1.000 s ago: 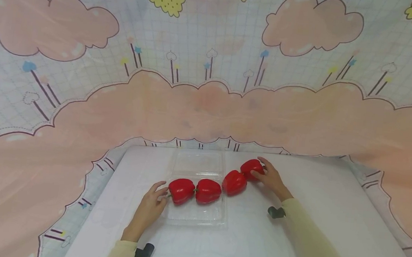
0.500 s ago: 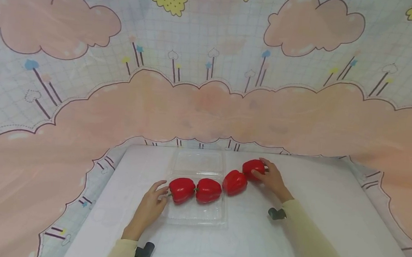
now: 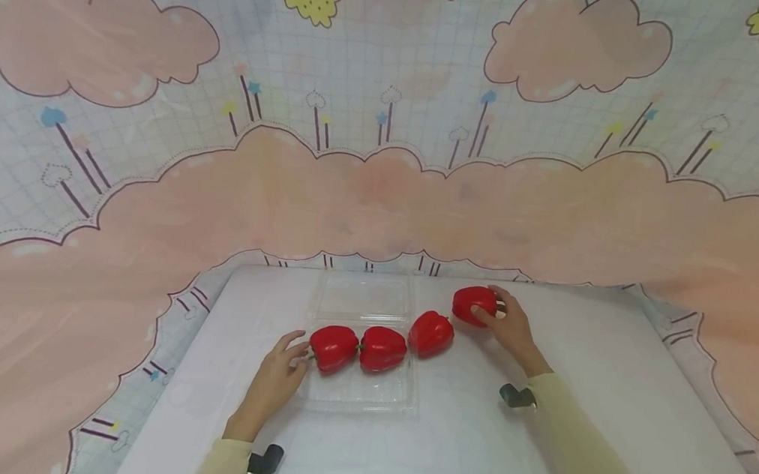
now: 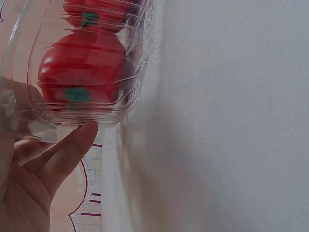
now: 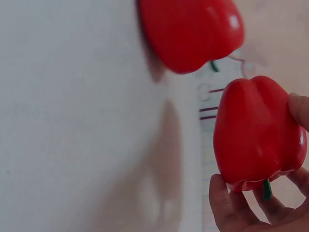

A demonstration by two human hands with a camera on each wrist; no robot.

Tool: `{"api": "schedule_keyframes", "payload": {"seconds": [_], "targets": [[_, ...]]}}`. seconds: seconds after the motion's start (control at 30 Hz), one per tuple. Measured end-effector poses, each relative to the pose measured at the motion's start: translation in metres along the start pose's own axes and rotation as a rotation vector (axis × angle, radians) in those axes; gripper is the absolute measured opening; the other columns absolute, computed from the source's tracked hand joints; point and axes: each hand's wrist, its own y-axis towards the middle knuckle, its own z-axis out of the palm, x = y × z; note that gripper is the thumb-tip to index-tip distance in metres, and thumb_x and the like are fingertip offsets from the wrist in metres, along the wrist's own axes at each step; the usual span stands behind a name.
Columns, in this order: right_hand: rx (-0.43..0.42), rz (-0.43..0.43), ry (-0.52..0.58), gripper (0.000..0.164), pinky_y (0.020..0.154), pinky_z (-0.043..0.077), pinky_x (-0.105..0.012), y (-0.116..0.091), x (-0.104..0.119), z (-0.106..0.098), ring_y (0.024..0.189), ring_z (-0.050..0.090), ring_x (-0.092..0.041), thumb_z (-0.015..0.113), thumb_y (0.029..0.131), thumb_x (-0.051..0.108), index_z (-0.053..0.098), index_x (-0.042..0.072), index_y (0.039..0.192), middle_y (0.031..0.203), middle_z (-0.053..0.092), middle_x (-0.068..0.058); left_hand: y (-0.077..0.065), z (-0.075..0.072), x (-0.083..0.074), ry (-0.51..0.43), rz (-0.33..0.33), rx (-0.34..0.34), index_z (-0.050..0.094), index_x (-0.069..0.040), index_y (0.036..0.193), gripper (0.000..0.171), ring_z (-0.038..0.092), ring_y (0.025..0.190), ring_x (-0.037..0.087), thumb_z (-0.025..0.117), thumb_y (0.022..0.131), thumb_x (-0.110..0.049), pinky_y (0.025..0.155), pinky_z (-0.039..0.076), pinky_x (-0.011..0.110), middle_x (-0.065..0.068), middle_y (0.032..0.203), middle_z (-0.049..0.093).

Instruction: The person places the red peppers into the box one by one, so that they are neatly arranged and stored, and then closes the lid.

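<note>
Right hand (image 3: 514,327) grips a pepper (image 5: 258,133) so shiny it might slip from its fingers (image 5: 220,200); left hand (image 3: 274,382), fingers loose, touches a box (image 3: 368,397)

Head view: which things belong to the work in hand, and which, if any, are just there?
Likely part of the work:
- held pepper, in the right hand
- two peppers in the clear container
- left hand, at the container's left edge
- single pepper near its right edge

Surroundings only:
- white tabletop
- patterned cloth
</note>
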Motion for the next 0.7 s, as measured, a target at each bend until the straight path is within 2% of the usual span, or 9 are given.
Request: {"api": "schedule_keyframes", "payload": {"seconds": [0.2, 0.43, 0.7], "targets": [[-0.025, -0.035, 0.004, 0.082, 0.097, 0.055, -0.054, -0.009, 0.007, -0.004, 0.137, 0.038, -0.041, 0.068, 0.089, 0.043, 0.026, 0.015, 0.154, 0.152, 0.036, -0.018, 0.0, 0.001, 0.001, -0.008, 0.003, 0.002, 0.065, 0.003, 0.122, 0.035, 0.069, 0.108, 0.03, 0.06, 0.088, -0.001, 0.089, 0.059, 0.045, 0.016, 0.136, 0.057], [-0.049, -0.073, 0.018, 0.081, 0.097, 0.055, -0.055, -0.021, 0.02, -0.007, 0.138, 0.037, -0.04, 0.069, 0.089, 0.041, 0.027, 0.018, 0.154, 0.153, 0.036, -0.016, 0.001, 0.0, 0.001, -0.012, -0.034, 0.025, 0.064, 0.001, 0.124, 0.035, 0.068, 0.111, 0.029, 0.059, 0.09, -0.004, 0.091, 0.058, 0.043, 0.013, 0.138, 0.056], [-0.058, -0.07, 0.051, 0.08, 0.096, 0.056, -0.054, -0.033, 0.034, -0.009, 0.137, 0.039, -0.038, 0.069, 0.088, 0.041, 0.028, 0.02, 0.154, 0.152, 0.039, -0.014, 0.001, 0.001, 0.001, 0.008, -0.028, 0.02, 0.065, 0.001, 0.124, 0.035, 0.068, 0.11, 0.028, 0.059, 0.09, -0.004, 0.091, 0.059, 0.043, 0.013, 0.139, 0.056]]}}
